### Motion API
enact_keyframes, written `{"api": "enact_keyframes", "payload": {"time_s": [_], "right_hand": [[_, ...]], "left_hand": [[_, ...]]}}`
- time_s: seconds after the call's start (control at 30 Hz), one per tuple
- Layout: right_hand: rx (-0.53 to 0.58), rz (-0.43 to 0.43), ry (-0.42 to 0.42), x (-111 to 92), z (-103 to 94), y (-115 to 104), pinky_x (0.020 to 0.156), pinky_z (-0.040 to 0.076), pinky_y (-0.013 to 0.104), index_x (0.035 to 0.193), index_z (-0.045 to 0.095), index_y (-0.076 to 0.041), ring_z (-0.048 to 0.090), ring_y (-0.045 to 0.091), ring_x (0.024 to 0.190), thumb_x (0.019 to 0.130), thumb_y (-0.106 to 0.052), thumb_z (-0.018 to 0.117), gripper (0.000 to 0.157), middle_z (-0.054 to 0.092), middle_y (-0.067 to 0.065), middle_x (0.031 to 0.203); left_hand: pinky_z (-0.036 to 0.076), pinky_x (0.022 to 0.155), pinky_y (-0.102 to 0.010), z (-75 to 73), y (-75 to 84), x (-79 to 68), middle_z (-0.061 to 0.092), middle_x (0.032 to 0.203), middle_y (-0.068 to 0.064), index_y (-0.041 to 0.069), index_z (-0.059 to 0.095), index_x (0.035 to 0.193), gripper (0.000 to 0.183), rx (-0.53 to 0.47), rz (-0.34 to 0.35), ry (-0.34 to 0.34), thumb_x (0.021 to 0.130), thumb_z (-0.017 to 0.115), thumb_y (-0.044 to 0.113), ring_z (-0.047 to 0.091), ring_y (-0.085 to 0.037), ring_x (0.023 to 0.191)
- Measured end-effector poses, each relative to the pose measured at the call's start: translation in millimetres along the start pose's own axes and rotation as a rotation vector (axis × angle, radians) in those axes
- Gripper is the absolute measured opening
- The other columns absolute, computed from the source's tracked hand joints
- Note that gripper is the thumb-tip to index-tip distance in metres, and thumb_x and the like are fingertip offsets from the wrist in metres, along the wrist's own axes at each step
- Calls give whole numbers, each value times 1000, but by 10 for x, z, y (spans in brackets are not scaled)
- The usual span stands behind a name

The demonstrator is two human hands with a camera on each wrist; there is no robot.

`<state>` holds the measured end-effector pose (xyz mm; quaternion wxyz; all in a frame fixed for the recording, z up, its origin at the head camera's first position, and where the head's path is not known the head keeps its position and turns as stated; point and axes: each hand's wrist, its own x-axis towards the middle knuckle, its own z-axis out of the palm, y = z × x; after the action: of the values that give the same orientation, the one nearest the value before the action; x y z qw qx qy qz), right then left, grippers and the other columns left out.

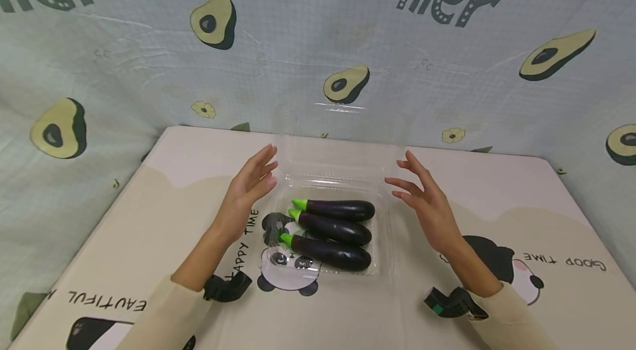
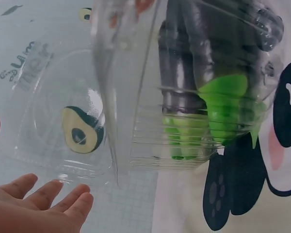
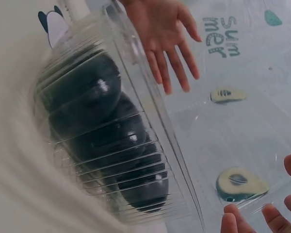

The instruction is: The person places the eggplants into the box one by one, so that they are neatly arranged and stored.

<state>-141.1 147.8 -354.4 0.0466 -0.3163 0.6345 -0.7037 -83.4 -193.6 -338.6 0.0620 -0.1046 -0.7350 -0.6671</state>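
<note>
Three dark purple eggplants (image 1: 332, 253) with green stem ends lie side by side in a clear plastic clamshell box (image 1: 390, 239). Its transparent lid (image 1: 343, 159) stands raised at the back, hinged to the base. My left hand (image 1: 243, 187) hovers left of the hinge area, fingers extended and holding nothing. On the other side, my right hand (image 1: 428, 209) is held up with its fingers spread, also holding nothing. The left wrist view shows the eggplants' green ends (image 2: 223, 107) through the ribbed wall; their rounded ends (image 3: 102, 87) appear in the right wrist view.
The box sits on a table covered by a pale cloth (image 1: 427, 322) with cartoon prints. Behind it hangs a light curtain (image 1: 288, 24) printed with avocados. Each wrist carries a black strapped device, one on the left (image 1: 228, 287) and one on the right (image 1: 454, 303).
</note>
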Motion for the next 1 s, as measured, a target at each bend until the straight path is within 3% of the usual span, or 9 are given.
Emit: {"api": "enact_keyframes", "payload": {"time_s": [0.2, 0.3, 0.43, 0.57, 0.8, 1.0], "right_hand": [[-82, 5, -15, -63, -48, 19, 99, 43, 29, 153, 19, -8, 45, 30, 128, 95, 12, 37, 64, 28, 17, 145], [-113, 12, -25, -101, -84, 6, 98, 43, 29, 151, 23, -2, 43, 30, 129, 94, 14, 38, 61, 32, 14, 146], [-130, 24, -45, -151, -121, -12, 98, 43, 29, 148, 27, 3, 41, 32, 130, 94, 15, 38, 57, 34, 17, 146], [-149, 37, -66, -197, -129, -22, 98, 44, 30, 149, 28, 1, 39, 34, 131, 94, 13, 39, 57, 30, 24, 147], [-144, 32, -79, -260, -112, -24, 98, 44, 31, 149, 27, 2, 38, 37, 131, 94, 13, 40, 57, 27, 27, 148], [-179, 91, -70, -343, -98, -71, 99, 43, 31, 150, 28, -3, 38, 34, 133, 98, 7, 41, 54, 29, 21, 151]], "left_hand": [[25, 110, -50, 11, -18, -50, 27, 155, -7, 13, 15, 154, 66, 4, 16, -4, 97, 48, 9, 29, -28, 139], [22, 112, -45, 11, -33, -75, 27, 154, -8, 16, 9, 155, 72, 20, 44, -6, 96, 49, 6, 30, -28, 139], [19, 114, -42, 4, -54, -111, 25, 156, -7, 16, 5, 155, 75, 29, 72, -28, 96, 49, 2, 28, -29, 140], [18, 113, -43, -13, -72, -158, 21, 157, -7, 13, 6, 155, 74, 43, 84, -56, 96, 48, 1, 25, -28, 141], [16, 113, -44, -39, -81, -258, 17, 158, -2, 17, 13, 155, 70, 82, 67, -94, 97, 50, 4, 20, -21, 143], [18, 112, -49, -37, -89, -349, 13, 159, -1, 18, 14, 155, 65, 127, 35, -113, 100, 47, 10, 18, -23, 144]]}}
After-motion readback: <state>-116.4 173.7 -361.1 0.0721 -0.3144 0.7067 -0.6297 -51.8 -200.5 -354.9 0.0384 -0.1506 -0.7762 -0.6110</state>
